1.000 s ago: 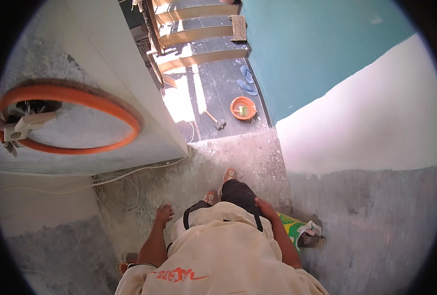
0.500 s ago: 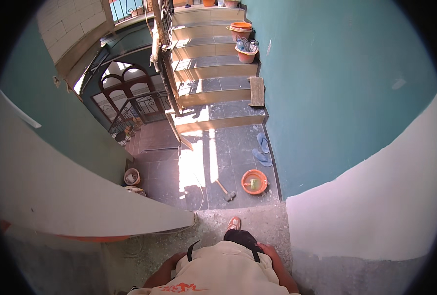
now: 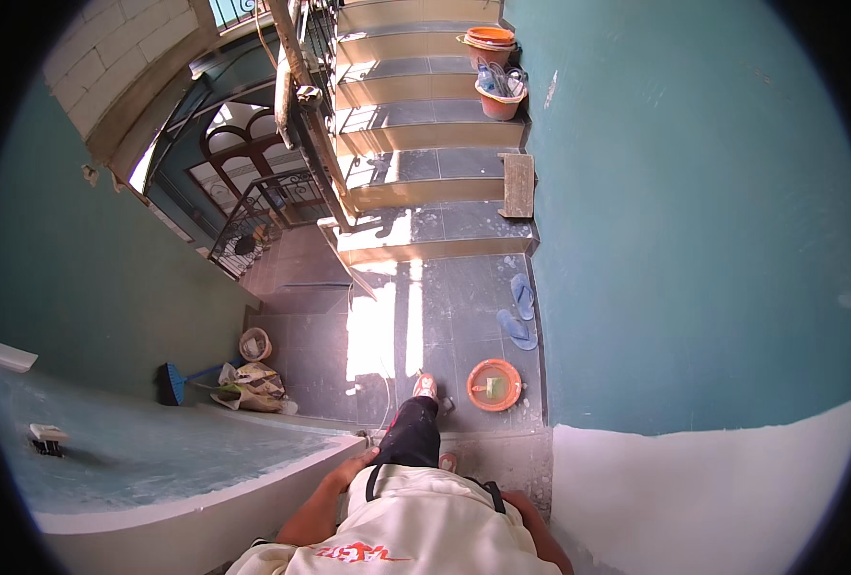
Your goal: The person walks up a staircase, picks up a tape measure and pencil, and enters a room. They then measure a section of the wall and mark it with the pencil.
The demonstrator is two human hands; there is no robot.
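Indoors, whether a person's fingers [image 3: 368, 455] were straight or curled could not be told: left hand [image 3: 356, 465] beside dark trousers [image 3: 412, 431], right hand [image 3: 516, 499] beside a cream shirt [image 3: 425, 508]; ahead, an orange basin [image 3: 494, 385] sat near blue flip-flops [image 3: 517, 332].

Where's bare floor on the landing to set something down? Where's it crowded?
Bare: dark tiles between the narrow sunlit strip and the blue flip-flops; also tiles between the small bucket and the broad sunlit patch.

Crowded: right edge, with flip-flops and orange basin; left corner, with bucket, sacks and blue brush; and around the forward shoe.
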